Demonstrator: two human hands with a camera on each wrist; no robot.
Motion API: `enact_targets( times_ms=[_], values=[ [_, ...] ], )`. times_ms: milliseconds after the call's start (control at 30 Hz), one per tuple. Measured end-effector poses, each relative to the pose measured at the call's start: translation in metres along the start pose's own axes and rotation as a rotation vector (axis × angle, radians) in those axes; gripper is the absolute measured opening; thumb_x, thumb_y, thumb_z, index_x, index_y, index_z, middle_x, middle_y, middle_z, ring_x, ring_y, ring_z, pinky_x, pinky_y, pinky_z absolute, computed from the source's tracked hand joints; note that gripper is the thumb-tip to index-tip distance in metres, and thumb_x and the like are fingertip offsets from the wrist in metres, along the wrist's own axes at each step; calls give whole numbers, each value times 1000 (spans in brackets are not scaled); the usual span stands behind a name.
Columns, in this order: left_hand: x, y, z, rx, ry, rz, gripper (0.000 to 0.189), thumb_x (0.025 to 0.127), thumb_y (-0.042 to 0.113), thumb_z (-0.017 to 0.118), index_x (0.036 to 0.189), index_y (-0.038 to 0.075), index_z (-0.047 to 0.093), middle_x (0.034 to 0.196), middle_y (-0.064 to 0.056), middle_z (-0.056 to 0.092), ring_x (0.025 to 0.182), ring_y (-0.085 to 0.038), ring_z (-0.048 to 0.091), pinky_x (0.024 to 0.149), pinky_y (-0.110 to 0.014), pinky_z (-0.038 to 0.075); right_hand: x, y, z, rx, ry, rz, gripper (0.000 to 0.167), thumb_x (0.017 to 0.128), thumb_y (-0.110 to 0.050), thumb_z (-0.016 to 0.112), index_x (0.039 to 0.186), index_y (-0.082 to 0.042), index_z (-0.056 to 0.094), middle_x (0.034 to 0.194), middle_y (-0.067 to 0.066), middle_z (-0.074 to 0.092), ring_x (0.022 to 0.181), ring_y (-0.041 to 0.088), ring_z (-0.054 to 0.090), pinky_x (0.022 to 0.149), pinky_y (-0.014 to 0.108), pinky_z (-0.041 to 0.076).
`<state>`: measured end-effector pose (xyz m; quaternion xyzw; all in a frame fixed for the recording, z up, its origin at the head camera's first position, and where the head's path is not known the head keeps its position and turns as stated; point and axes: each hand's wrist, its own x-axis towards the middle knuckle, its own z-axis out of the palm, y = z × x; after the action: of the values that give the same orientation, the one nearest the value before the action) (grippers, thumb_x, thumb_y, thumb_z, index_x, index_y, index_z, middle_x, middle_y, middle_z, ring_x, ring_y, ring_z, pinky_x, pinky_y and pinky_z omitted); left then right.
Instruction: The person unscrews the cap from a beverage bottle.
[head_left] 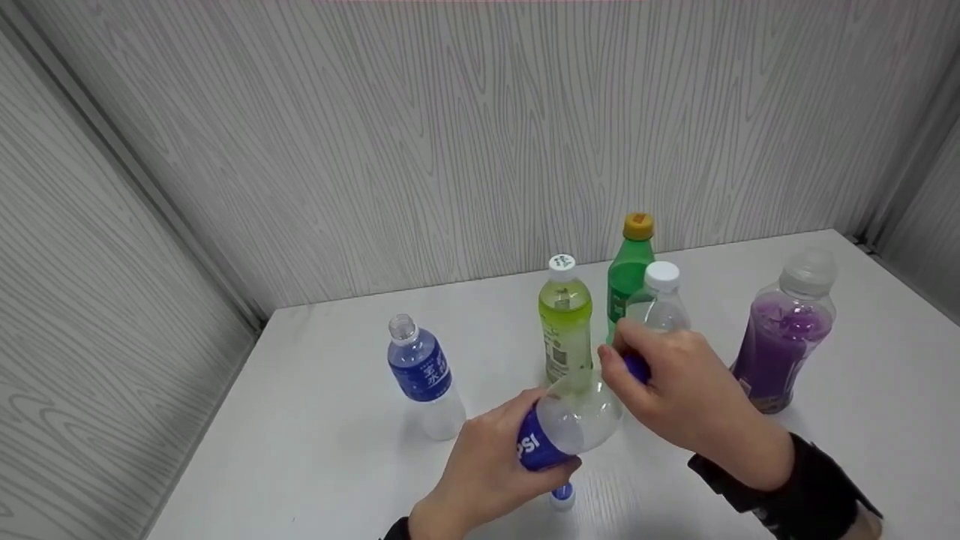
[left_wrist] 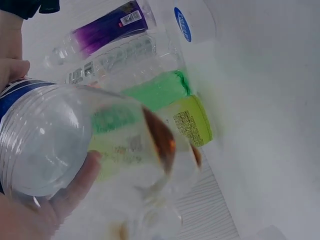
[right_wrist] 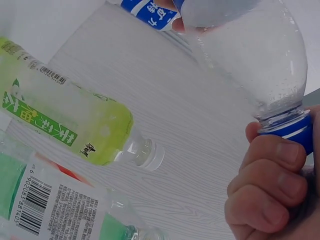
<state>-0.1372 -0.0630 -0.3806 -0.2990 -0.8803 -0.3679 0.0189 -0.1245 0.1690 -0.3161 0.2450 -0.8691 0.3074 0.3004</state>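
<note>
My left hand (head_left: 491, 454) grips a clear Pepsi bottle (head_left: 589, 412) round its blue label. The bottle is tilted, its neck toward the upper right. At that neck my right hand (head_left: 679, 386) pinches the blue cap (right_wrist: 295, 131), with the fingers curled round it. The right wrist view shows the cap on the bottle's mouth. Just below the Pepsi bottle in the head view lies a small white-and-blue cap (head_left: 562, 496). To the left stands an uncapped clear water bottle (head_left: 424, 371) with a blue label.
Behind the hands stand a yellow-green drink bottle (head_left: 566, 322), a green bottle (head_left: 630, 274) with an orange cap, and a clear bottle (head_left: 660, 304) with a white cap, partly hidden by my right hand. A bottle of purple liquid (head_left: 784, 345) stands right. Wood-grain panels (head_left: 450, 150) enclose the white table (head_left: 315, 420).
</note>
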Motion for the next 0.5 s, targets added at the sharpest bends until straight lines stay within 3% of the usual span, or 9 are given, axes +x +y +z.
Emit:
enact_targets(
  times_ms=[267, 400, 500],
  values=[
    [-1, -3, -8, -190, -163, -28, 63, 85, 47, 84, 139, 25, 59, 127, 3, 75, 112, -5, 70, 97, -22, 58, -2, 6, -1, 34, 56, -243, 20, 87, 0, 69, 82, -13, 54, 59, -9, 44, 54, -10, 36, 43, 7, 33],
    [-1, -4, -9, -234, -190, -9, 61, 85, 44, 85, 138, 27, 60, 126, 2, 75, 110, -3, 69, 96, -21, 58, -3, 10, -2, 44, 77, -340, 17, 85, 0, 69, 85, -12, 56, 60, -9, 47, 55, -8, 38, 45, 6, 33],
    [-1, -3, -9, -231, -187, -10, 61, 85, 44, 85, 137, 27, 60, 126, 2, 75, 110, -3, 70, 97, -21, 58, -3, 10, -3, 35, 68, -336, 15, 87, -2, 69, 87, -13, 58, 61, -9, 49, 57, -8, 39, 46, 6, 32]
  ],
)
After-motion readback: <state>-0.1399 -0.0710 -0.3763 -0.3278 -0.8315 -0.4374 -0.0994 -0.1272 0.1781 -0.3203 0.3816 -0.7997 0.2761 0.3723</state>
